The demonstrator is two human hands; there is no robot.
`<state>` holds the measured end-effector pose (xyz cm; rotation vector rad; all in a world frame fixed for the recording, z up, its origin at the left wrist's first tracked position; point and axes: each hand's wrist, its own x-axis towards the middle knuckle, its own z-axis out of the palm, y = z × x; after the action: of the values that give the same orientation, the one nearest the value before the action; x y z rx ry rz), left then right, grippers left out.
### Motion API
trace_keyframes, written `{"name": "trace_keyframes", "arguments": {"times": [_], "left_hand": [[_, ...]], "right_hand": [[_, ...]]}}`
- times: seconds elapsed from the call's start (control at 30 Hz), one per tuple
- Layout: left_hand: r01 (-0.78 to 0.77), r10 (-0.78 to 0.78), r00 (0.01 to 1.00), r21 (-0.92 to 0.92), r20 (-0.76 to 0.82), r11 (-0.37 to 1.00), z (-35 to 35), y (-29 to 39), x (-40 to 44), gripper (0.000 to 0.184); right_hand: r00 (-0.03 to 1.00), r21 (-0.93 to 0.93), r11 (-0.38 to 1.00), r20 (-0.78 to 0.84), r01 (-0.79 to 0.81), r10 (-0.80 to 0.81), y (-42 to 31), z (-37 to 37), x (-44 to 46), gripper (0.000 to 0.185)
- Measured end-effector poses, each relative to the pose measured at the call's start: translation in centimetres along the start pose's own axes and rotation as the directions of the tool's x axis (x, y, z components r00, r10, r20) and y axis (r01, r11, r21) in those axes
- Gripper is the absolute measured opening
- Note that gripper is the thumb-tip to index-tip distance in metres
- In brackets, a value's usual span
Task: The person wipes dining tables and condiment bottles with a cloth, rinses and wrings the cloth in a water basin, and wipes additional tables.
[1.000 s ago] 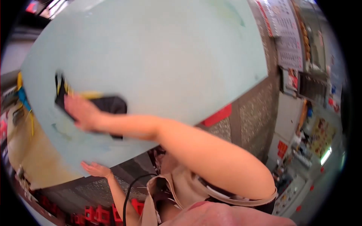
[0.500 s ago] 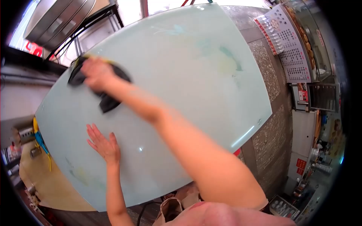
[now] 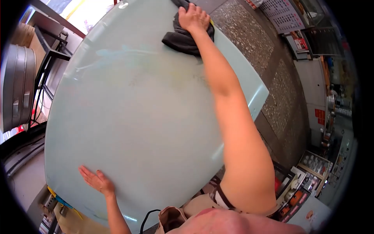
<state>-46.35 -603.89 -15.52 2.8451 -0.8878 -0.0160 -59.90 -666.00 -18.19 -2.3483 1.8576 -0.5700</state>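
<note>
A large pale-green glass tabletop [image 3: 136, 117] fills the middle of the view, with faint coloured smears on it. My right hand [image 3: 194, 18] presses down on a dark grey cloth [image 3: 181, 42] near the far right edge of the glass, fingers bent over it. The cloth lies bunched, with a fold trailing toward me and a yellow edge showing beside my fingers. Nearer to me on the left, my left hand [image 3: 96, 181] rests flat on the glass, fingers stretched out and holding nothing.
Metal containers [image 3: 17, 85] stand by a black frame [image 3: 48, 50] at the left. A yellow-and-blue tool [image 3: 60, 199] lies by the near left edge. Speckled paving [image 3: 249, 43] runs along the right, beside shelves and a box of small items [image 3: 315, 163].
My right hand has carried the cloth from the left side of the glass to its far right edge. The camera view has turned. My left hand stays flat on the glass.
</note>
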Motion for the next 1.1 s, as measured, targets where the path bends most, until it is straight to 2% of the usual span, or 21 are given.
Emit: {"name": "trace_keyframes", "arguments": {"times": [0.13, 0.23, 0.3, 0.37, 0.4, 0.47, 0.5, 0.53, 0.6, 0.67, 0.7, 0.77, 0.8, 0.83, 0.87, 0.93, 0.97, 1.0, 1.03, 1.07, 1.1], "left_hand": [[0.005, -0.003, 0.999, 0.042, -0.039, 0.999, 0.2, 0.1, -0.4, 0.065], [0.008, -0.006, 0.999, 0.042, -0.051, 0.999, 0.0, 0.0, -0.3, 0.063], [0.005, -0.003, 0.998, 0.034, -0.055, 0.999, 0.3, -0.4, -0.4, 0.062], [0.022, -0.013, 0.997, 0.105, -0.077, 0.994, 1.1, -1.1, -0.5, 0.062], [0.035, -0.027, 0.996, 0.097, -0.083, 0.995, 1.1, -0.9, -0.7, 0.063], [0.042, -0.034, 0.993, 0.071, -0.113, 0.997, 1.7, -1.3, -0.5, 0.064], [0.047, -0.039, 0.990, 0.055, -0.138, 0.997, 2.6, -2.1, -0.5, 0.065], [-0.024, -0.001, 0.954, -0.080, -0.299, 0.997, 3.3, -2.4, -0.6, 0.064], [-0.142, -0.080, 0.874, -0.410, -0.479, 0.901, 2.3, -1.8, -2.6, 0.060], [-0.160, -0.219, 0.854, -0.638, -0.473, 0.753, 0.2, -0.8, -9.0, 0.060], [-0.143, -0.207, 0.877, -0.647, -0.433, 0.749, -1.4, -0.8, -13.1, 0.060], [-0.087, -0.181, 0.913, -0.609, -0.365, 0.788, -3.4, -2.3, -22.8, 0.061], [-0.046, -0.176, 0.924, -0.554, -0.340, 0.831, -3.1, -3.7, -27.7, 0.061], [0.069, -0.270, 0.915, -0.544, -0.299, 0.836, -3.1, -5.2, -31.7, 0.060], [0.181, -0.361, 0.896, -0.531, -0.257, 0.828, -2.9, -6.8, -34.6, 0.059], [0.406, -0.562, 0.771, -0.451, -0.298, 0.795, -2.7, -10.7, -37.9, 0.056], [0.486, -0.610, 0.722, -0.388, -0.327, 0.783, -3.4, -12.5, -38.3, 0.055], [0.562, -0.649, 0.669, -0.326, -0.362, 0.760, -3.9, -14.4, -38.3, 0.053], [0.555, -0.676, 0.613, -0.386, -0.410, 0.737, -3.6, -16.4, -38.4, 0.053], [0.538, -0.697, 0.554, -0.443, -0.455, 0.717, -3.2, -18.8, -38.6, 0.052], [0.641, -0.769, 0.476, -0.431, -0.426, 0.635, -2.7, -21.0, -39.1, 0.052]], "right_hand": [[0.984, -0.170, 0.978, 0.111, -0.120, 0.140, 10.1, -5.9, -5.6, 0.060], [0.980, -0.263, 0.952, 0.078, -0.160, 0.186, 19.2, -9.3, -11.3, 0.060], [0.963, -0.277, 0.926, 0.009, -0.257, 0.270, 24.5, -11.5, -14.8, 0.060], [0.929, -0.290, 0.891, 0.017, -0.348, 0.369, 27.9, -12.7, -17.2, 0.063], [0.936, -0.285, 0.899, 0.016, -0.333, 0.352, 28.8, -12.6, -18.4, 0.063], [0.955, -0.241, 0.932, -0.190, -0.269, 0.227, 29.4, -12.0, -21.0, 0.065], [0.953, -0.279, 0.917, -0.180, -0.285, 0.242, 29.2, -11.5, -22.6, 0.066], [0.956, -0.317, 0.905, -0.162, -0.284, 0.243, 28.3, -11.6, -24.5, 0.067], [0.989, -0.379, 0.914, -0.059, -0.148, 0.135, 24.8, -12.1, -30.2, 0.069], [0.991, -0.308, 0.945, -0.035, 0.112, -0.128, 19.1, -12.7, -37.6, 0.068], [0.960, -0.294, 0.918, -0.007, 0.265, -0.280, 15.6, -13.0, -41.2, 0.067], [0.817, -0.222, 0.796, 0.003, 0.563, -0.577, 7.9, -13.8, -48.8, 0.064], [0.747, -0.117, 0.737, 0.107, 0.665, -0.657, 3.2, -15.0, -53.5, 0.064], [0.650, 0.051, 0.670, 0.197, 0.740, -0.734, -2.4, -16.8, -58.0, 0.065], [0.488, 0.244, 0.541, 0.248, 0.805, -0.837, -6.3, -17.2, -62.3, 0.065], [0.138, 0.568, 0.251, 0.234, 0.784, -0.962, -13.1, -18.1, -71.7, 0.066], [-0.016, 0.689, 0.105, 0.167, 0.717, -0.986, -15.9, -17.4, -76.7, 0.067], [-0.136, 0.820, 0.010, 0.107, 0.572, -0.985, -18.7, -17.3, -81.0, 0.067], [-0.277, 0.848, -0.116, 0.037, 0.517, -0.960, -21.1, -16.4, -84.3, 0.064], [-0.312, 0.760, -0.336, -0.184, 0.556, -0.932, -23.1, -15.3, -86.5, 0.062], [-0.347, 0.749, -0.342, -0.159, 0.567, -0.924, -25.6, -14.5, -87.3, 0.061]]}}
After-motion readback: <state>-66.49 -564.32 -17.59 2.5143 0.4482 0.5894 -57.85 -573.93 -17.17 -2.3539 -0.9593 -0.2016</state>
